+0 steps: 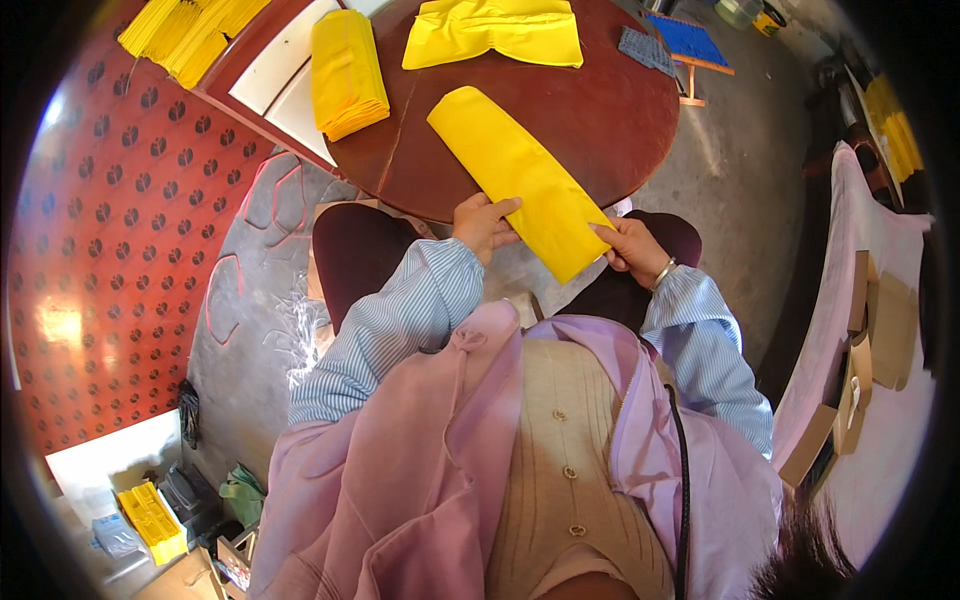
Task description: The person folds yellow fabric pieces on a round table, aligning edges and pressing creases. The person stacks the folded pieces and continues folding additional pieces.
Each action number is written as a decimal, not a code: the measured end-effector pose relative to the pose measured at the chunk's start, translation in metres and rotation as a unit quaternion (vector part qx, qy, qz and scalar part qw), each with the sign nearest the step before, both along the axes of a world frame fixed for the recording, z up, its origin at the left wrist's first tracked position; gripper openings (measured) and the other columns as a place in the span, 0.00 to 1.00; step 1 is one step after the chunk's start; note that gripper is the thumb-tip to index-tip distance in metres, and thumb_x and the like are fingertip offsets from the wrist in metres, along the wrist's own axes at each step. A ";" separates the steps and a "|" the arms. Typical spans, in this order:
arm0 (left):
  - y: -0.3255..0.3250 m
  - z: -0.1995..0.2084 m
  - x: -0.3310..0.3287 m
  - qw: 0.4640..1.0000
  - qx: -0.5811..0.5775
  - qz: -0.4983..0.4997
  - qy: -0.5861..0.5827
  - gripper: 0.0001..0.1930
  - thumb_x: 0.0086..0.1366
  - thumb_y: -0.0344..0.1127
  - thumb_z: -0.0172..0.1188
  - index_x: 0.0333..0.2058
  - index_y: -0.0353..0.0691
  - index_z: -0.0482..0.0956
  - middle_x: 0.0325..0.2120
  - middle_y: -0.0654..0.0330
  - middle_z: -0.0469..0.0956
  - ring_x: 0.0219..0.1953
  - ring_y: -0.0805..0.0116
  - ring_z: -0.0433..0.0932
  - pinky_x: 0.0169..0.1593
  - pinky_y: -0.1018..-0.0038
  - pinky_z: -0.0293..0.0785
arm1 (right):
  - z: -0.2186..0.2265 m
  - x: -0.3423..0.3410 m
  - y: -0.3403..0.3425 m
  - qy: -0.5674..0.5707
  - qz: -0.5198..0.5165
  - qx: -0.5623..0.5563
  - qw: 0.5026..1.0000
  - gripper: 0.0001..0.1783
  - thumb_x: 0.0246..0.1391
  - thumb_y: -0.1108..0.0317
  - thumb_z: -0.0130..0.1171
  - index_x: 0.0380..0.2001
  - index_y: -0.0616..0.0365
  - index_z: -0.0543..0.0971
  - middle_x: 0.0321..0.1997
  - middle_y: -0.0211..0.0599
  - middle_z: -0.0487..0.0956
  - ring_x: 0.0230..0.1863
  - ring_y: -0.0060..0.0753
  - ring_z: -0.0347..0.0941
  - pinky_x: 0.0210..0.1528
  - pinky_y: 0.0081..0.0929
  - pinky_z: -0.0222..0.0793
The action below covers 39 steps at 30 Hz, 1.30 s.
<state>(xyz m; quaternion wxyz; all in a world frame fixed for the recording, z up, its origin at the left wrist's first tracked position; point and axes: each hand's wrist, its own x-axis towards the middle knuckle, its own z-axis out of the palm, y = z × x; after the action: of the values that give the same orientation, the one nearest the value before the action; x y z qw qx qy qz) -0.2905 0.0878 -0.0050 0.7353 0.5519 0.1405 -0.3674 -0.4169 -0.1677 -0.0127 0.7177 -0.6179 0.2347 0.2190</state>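
Between my two hands is a long, flat, folded yellow piece of cloth-like material (530, 180), slanting from the table toward my lap. My left hand (483, 226) pinches its near left edge, thumb on top. At its near right corner, my right hand (634, 248) grips with the thumb above and fingers underneath. The far end of the piece lies over the round brown table (620, 120). Left of it on the table sits a thick stack of similar folded yellow pieces (347, 75). Another yellow piece (495, 30), wider with a curved near edge, lies at the far side.
A grey textured pad (647, 50) lies at the table's right edge, beside a small blue-topped stand (692, 42). More yellow pieces (190, 35) are piled far left. Pink cord (225, 290) loops on the floor near a red patterned panel (130, 220). Cardboard (855, 390) lies at right.
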 end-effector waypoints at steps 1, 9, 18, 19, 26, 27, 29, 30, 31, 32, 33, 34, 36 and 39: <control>0.000 0.001 0.001 1.000 0.006 -0.005 0.000 0.19 0.73 0.29 0.66 0.59 0.32 0.77 0.52 0.49 0.85 0.49 0.55 0.89 0.53 0.60 0.88 | -0.002 -0.001 0.001 0.026 -0.014 -0.029 0.999 0.21 0.74 0.54 0.62 0.58 0.58 0.81 0.32 0.25 0.81 0.20 0.11 0.68 0.21 0.13 0.59; 0.002 -0.009 0.006 1.000 -0.006 -0.022 0.000 0.21 0.72 0.32 0.67 0.60 0.33 0.77 0.53 0.49 0.85 0.49 0.54 0.89 0.53 0.61 0.87 | 0.005 -0.009 0.001 -0.011 -0.056 0.092 0.994 0.25 0.71 0.51 0.65 0.61 0.57 0.78 0.48 0.33 0.86 0.44 0.24 0.86 0.45 0.21 0.85; -0.002 -0.009 0.003 1.000 0.009 0.000 -0.003 0.21 0.71 0.31 0.67 0.60 0.33 0.77 0.52 0.50 0.85 0.49 0.55 0.89 0.51 0.61 0.88 | 0.027 -0.006 0.027 -0.051 -0.077 0.016 0.996 0.37 0.60 0.59 0.76 0.67 0.58 0.72 0.57 0.36 0.83 0.55 0.29 0.84 0.49 0.26 0.87; -0.002 -0.008 0.002 1.000 0.008 0.000 0.000 0.20 0.72 0.31 0.67 0.60 0.33 0.77 0.52 0.50 0.85 0.49 0.55 0.89 0.52 0.61 0.88 | 0.026 -0.006 0.029 -0.067 -0.078 0.016 0.995 0.37 0.59 0.61 0.77 0.67 0.57 0.72 0.58 0.36 0.83 0.55 0.30 0.84 0.49 0.26 0.87; 0.003 -0.030 0.009 0.998 -0.052 -0.032 -0.001 0.20 0.73 0.31 0.66 0.60 0.31 0.77 0.55 0.50 0.84 0.53 0.55 0.87 0.58 0.60 0.85 | 0.019 -0.008 0.017 -0.016 -0.078 -0.005 0.997 0.25 0.59 0.63 0.77 0.55 0.60 0.81 0.43 0.31 0.85 0.39 0.23 0.83 0.38 0.20 0.81; 0.004 -0.034 0.014 0.996 -0.082 -0.031 -0.006 0.20 0.73 0.31 0.66 0.60 0.30 0.76 0.55 0.50 0.84 0.54 0.54 0.87 0.59 0.60 0.84 | 0.020 -0.010 0.017 -0.014 -0.081 -0.008 0.997 0.22 0.59 0.63 0.76 0.52 0.61 0.82 0.40 0.31 0.85 0.33 0.22 0.81 0.34 0.19 0.78; -0.001 -0.040 0.024 0.984 -0.177 0.011 0.021 0.21 0.73 0.30 0.66 0.61 0.29 0.76 0.57 0.49 0.83 0.56 0.51 0.85 0.61 0.57 0.83 | 0.025 -0.016 0.015 -0.028 -0.073 0.015 0.997 0.19 0.60 0.63 0.75 0.49 0.63 0.84 0.34 0.30 0.83 0.25 0.21 0.75 0.29 0.18 0.73; -0.004 -0.041 0.032 0.984 -0.171 0.016 0.035 0.21 0.73 0.30 0.66 0.61 0.29 0.76 0.58 0.48 0.83 0.57 0.51 0.84 0.62 0.56 0.82 | 0.029 -0.018 0.012 -0.022 -0.056 -0.001 0.998 0.19 0.59 0.63 0.76 0.48 0.63 0.84 0.32 0.31 0.83 0.23 0.21 0.76 0.28 0.19 0.72; -0.008 -0.042 0.038 0.984 -0.166 0.028 0.058 0.22 0.73 0.29 0.66 0.62 0.29 0.76 0.58 0.48 0.83 0.58 0.50 0.84 0.63 0.55 0.81 | 0.034 -0.020 0.010 -0.010 -0.035 -0.028 0.999 0.18 0.59 0.64 0.76 0.46 0.63 0.84 0.29 0.31 0.83 0.22 0.22 0.76 0.27 0.20 0.72; -0.015 -0.042 0.045 0.985 -0.163 0.039 0.047 0.22 0.73 0.29 0.66 0.62 0.29 0.76 0.57 0.49 0.83 0.59 0.51 0.83 0.63 0.55 0.81 | 0.037 -0.022 0.008 -0.022 -0.022 -0.025 0.999 0.17 0.59 0.64 0.76 0.45 0.63 0.85 0.29 0.31 0.83 0.22 0.22 0.77 0.26 0.20 0.72; -0.021 -0.039 0.054 0.983 -0.172 0.053 0.038 0.22 0.72 0.30 0.67 0.62 0.30 0.76 0.57 0.49 0.83 0.59 0.51 0.83 0.64 0.56 0.80 | 0.042 -0.024 0.005 -0.018 -0.017 -0.047 0.999 0.16 0.58 0.65 0.77 0.43 0.63 0.85 0.28 0.32 0.83 0.22 0.22 0.78 0.26 0.20 0.72; -0.026 -0.035 0.060 0.982 -0.178 0.061 0.035 0.22 0.72 0.30 0.67 0.61 0.31 0.77 0.57 0.49 0.83 0.59 0.52 0.83 0.64 0.56 0.80 | 0.046 -0.026 0.003 -0.014 -0.008 -0.056 0.998 0.16 0.58 0.65 0.77 0.42 0.64 0.85 0.29 0.32 0.84 0.23 0.22 0.79 0.26 0.20 0.72; -0.031 -0.022 0.072 0.979 -0.183 0.080 0.047 0.21 0.72 0.30 0.68 0.61 0.33 0.78 0.56 0.51 0.83 0.58 0.53 0.83 0.64 0.58 0.79 | 0.052 -0.029 0.002 -0.009 0.010 -0.075 0.997 0.15 0.58 0.65 0.77 0.42 0.64 0.86 0.31 0.32 0.86 0.25 0.21 0.81 0.27 0.19 0.73; -0.022 0.012 0.090 0.974 -0.220 0.049 0.002 0.20 0.72 0.31 0.68 0.60 0.35 0.79 0.54 0.52 0.84 0.55 0.55 0.84 0.63 0.62 0.79 | 0.057 -0.023 0.016 -0.056 0.009 -0.089 0.994 0.16 0.60 0.65 0.77 0.45 0.65 0.87 0.36 0.34 0.88 0.32 0.20 0.82 0.37 0.20 0.76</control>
<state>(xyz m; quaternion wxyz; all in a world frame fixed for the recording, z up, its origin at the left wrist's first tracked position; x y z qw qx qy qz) -0.2005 0.0662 0.0065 0.8555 0.3684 0.0851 -0.3539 -0.4402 -0.1518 0.0448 0.6699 -0.6925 0.2077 0.1688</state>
